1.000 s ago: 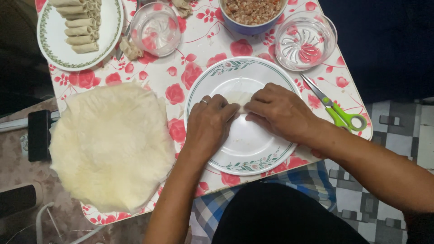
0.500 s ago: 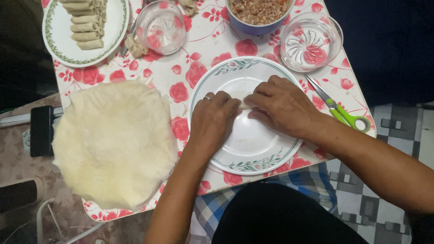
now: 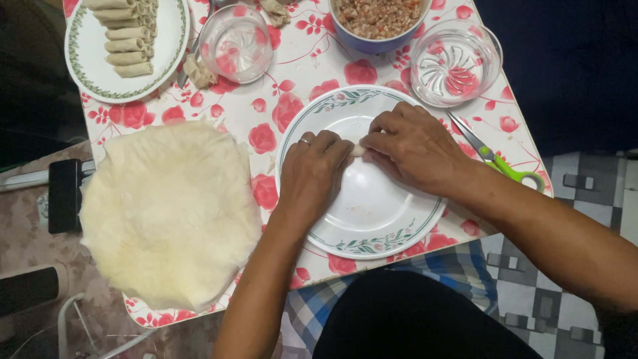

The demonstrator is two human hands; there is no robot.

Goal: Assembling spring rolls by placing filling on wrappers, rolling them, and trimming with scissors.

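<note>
Both my hands rest on a white plate [image 3: 372, 219] with a green leaf border in the middle of a small table. My left hand [image 3: 312, 174], with a ring on one finger, and my right hand [image 3: 412, 147] curl their fingers over a thin pale roll [image 3: 359, 150] of wrapper; only a short bit of it shows between the fingertips. A stack of round pale wrappers [image 3: 166, 213] lies to the left of the plate.
A plate [image 3: 93, 73] with several finished rolls stands at the back left. A blue bowl of minced filling [image 3: 379, 20] and two glass bowls [image 3: 236, 43] [image 3: 455, 63] sit at the back. Green-handled scissors [image 3: 498, 163] lie at the right edge. The tablecloth [image 3: 266, 119] has red flowers.
My two hands have stayed on the plate, with the fingers shifting slightly over the roll. The view has drifted a little.
</note>
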